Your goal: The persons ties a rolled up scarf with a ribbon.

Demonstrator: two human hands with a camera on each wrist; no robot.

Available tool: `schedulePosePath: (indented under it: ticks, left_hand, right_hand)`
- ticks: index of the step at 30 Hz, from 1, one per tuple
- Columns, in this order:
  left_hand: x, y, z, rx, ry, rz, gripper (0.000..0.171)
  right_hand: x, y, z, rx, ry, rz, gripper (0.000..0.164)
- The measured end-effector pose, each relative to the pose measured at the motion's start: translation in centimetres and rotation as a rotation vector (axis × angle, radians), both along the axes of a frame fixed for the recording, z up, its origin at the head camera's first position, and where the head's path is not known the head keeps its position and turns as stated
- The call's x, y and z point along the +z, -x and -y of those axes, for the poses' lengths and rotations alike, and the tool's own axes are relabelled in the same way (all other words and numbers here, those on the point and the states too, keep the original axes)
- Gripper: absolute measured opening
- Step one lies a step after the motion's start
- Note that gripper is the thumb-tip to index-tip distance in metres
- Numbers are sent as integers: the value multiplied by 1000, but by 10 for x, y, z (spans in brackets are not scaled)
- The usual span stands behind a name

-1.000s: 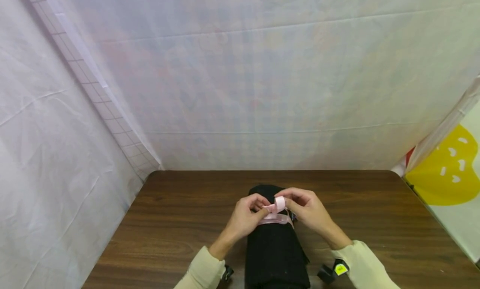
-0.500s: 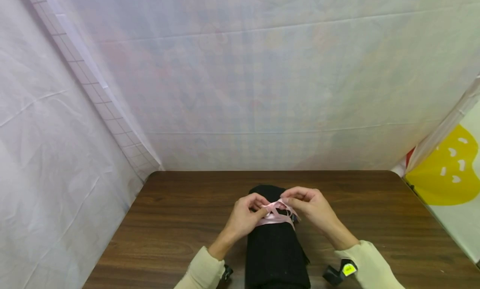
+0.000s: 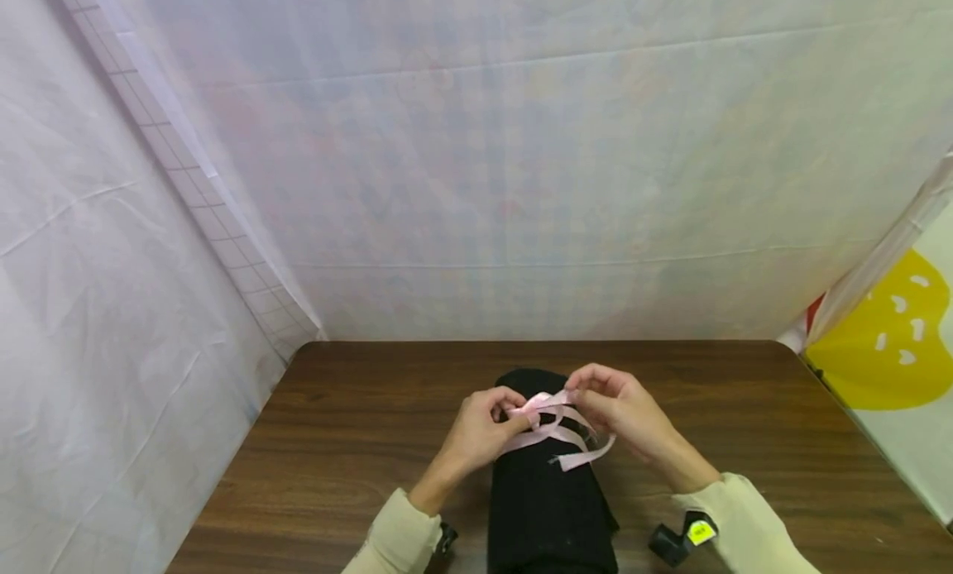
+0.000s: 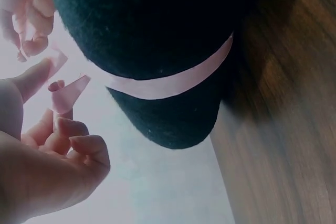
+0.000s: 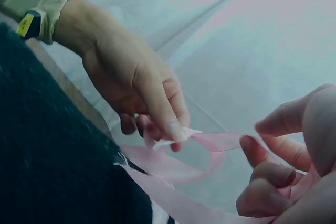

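A rolled black cloth (image 3: 547,499) lies lengthwise on the table, with a pink ribbon (image 3: 538,436) wrapped round its far part. My left hand (image 3: 479,425) pinches the ribbon between thumb and fingers just above the roll. To its right, my right hand (image 3: 618,408) pinches another stretch of the ribbon, held taut between the hands. A loose ribbon end with a frayed tip curves down below the right hand. In the left wrist view the ribbon band (image 4: 168,83) crosses the fuzzy roll (image 4: 152,24). The right wrist view shows a loop of ribbon (image 5: 210,150) between both hands.
The roll rests on a dark wood-grain table (image 3: 357,425). Pale curtains (image 3: 476,185) hang behind and to the left. A yellow patterned cloth (image 3: 886,342) is at the right. Each wrist wears a small black device (image 3: 681,539).
My right hand has moved slightly right, drawing the ribbon out from a small loop into a longer stretch. A loose ribbon end now hangs over the roll. My left hand stays nearly in place.
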State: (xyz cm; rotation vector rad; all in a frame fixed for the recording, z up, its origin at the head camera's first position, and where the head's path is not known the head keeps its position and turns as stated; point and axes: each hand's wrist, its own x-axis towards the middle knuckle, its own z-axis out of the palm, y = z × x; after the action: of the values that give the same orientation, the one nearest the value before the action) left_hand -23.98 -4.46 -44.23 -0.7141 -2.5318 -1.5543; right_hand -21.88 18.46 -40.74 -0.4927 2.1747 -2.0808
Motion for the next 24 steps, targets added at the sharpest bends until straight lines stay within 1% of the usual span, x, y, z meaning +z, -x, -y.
schedulePosePath:
  ticks: [2,4,8,12,15,19,24]
  left_hand:
    - [1,0,2,-4,13,11,18]
    - [0,1,4,-12,26,12,19]
    - [3,1,8,-26,51,28,21]
    - [6,1,11,-33,78,58,24]
    - [8,2,13,-44,101,68,26]
    - [10,3,17,-72,136,52,26]
    - [14,4,21,-91,168,45,26]
  right_hand:
    - [2,1,-2,-34,-113,-19,17]
    - [3,1,-3,-49,-195,-41,20]
    - [4,2,-7,-60,-303,-56,18]
    - [6,3,-10,-87,-427,-67,15]
    - [8,3,-12,-89,-513,-100,13]
    - [9,4,-16,-67,-592,-119,12]
    - [9,4,-18,-34,-611,-118,13]
